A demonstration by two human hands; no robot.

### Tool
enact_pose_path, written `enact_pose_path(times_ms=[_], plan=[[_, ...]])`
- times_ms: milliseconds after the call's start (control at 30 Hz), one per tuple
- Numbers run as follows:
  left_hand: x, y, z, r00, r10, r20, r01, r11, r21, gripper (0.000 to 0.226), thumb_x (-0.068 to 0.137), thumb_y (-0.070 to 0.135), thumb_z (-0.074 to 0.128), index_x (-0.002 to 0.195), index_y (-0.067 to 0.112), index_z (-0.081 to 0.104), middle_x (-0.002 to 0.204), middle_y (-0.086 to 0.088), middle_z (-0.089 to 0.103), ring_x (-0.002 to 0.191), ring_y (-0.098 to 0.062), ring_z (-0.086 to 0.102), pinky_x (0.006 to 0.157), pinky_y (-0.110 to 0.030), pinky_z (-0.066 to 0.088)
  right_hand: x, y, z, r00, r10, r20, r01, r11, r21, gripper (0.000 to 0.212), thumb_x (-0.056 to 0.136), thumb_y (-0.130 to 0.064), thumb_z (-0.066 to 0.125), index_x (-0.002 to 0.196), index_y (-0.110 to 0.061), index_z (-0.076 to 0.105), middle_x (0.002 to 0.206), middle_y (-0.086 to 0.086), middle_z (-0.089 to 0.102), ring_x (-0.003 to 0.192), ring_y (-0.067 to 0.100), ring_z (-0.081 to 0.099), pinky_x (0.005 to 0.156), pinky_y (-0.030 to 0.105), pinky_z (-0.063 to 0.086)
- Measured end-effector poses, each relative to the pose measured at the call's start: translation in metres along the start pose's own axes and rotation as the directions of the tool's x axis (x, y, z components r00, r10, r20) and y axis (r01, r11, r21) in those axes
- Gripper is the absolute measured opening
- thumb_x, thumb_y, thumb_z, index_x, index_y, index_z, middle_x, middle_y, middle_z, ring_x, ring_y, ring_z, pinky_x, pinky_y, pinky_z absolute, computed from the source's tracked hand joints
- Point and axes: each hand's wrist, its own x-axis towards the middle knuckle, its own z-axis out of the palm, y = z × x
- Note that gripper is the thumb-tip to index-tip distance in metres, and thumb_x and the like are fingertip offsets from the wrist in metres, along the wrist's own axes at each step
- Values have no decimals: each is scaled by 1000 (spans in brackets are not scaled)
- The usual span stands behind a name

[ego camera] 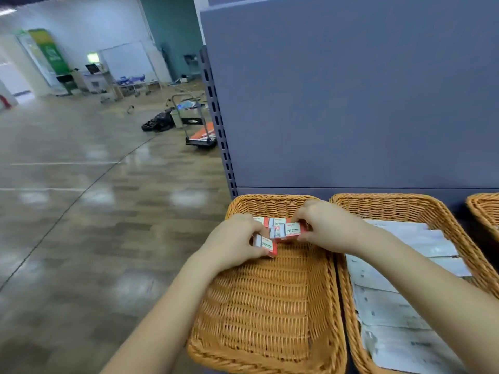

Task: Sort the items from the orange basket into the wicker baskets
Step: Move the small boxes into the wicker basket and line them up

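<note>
several small red and white boxes [278, 228] sit at the far end of the left wicker basket [270, 306], each with a white label reading "28". they lie touching one another in a loose cluster against the basket's back wall. the left hand [237, 238] pinches one of these boxes [266, 244] between thumb and fingers, holding it tilted just in front of the cluster. the right hand [321, 225] has its fingers closed on another box [293, 230] at the right side of the cluster, which rests against its neighbours. both hands are inside the basket, near each other, with the boxes between them, and both bare forearms reach in from the bottom of the view. the rest of the basket floor is bare weave.

just beside it on the right, touching rim to rim, stands a second wicker basket [348, 292] filled with flat pale packets [399, 300] laid in overlapping rows; their print is too blurred to read. a third wicker basket [486, 209] shows only its corner at the right edge. the orange basket is out of view.

behind the baskets rises a grey-blue shelf panel [351, 103] with a slotted upright [218, 125] along its left edge. to the left stretches a glossy floor [67, 198], with a flatbed trolley [198, 125] and black bags [159, 122] well apart from the shelf.
</note>
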Motion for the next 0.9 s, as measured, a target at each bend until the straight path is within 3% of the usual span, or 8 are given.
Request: enact_pose_path(times_ms=[133, 367, 900], plan=[[6, -15, 6, 997, 80, 8, -80, 994, 69, 41, 83, 50, 63, 117, 28, 62, 111, 5, 57, 111, -14, 45, 93, -32, 41, 6, -13, 8, 997, 71, 41, -71, 997, -14, 38, 91, -34, 56, 127, -19, 55, 124, 0, 53, 113, 16, 50, 82, 24, 39], [12, -26, 15, 973, 213, -84, -195, 963, 186, 37, 89, 48, 55, 117, 25, 57, 114, 4, 54, 104, -14, 40, 85, -27, 34, 11, -25, 19, 984, 162, 73, -160, 986, -37, 38, 89, -33, 59, 124, -17, 56, 124, 2, 54, 113, 19, 51, 95, 33, 45], [18, -26, 16, 975, 211, -70, -183, 940, 289, 43, 93, 44, 52, 127, 19, 49, 124, -1, 54, 113, -18, 44, 94, -31, 35, 17, -33, 36, 976, 212, 49, -213, 977, 6, 39, 89, -31, 61, 125, -17, 54, 119, 2, 48, 110, 18, 49, 91, 29, 43]])
